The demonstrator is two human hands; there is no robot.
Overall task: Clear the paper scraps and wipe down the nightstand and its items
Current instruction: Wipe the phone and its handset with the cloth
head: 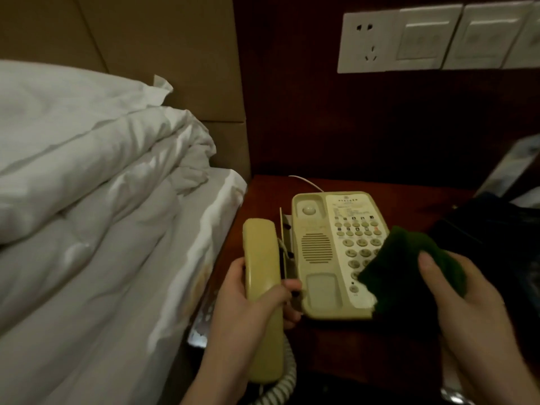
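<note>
A cream desk telephone sits on the dark red-brown nightstand. Its handset is lifted off the cradle, to the left of the base, and my left hand grips it around the middle. The coiled cord hangs down from the handset's lower end. My right hand holds a dark green cloth, which lies over the lower right corner of the keypad. I see no paper scraps on the visible nightstand top.
A bed with white sheets and a rumpled duvet lies close on the left. A dark object stands at the nightstand's right side. A white socket and switch panel is on the dark wall behind.
</note>
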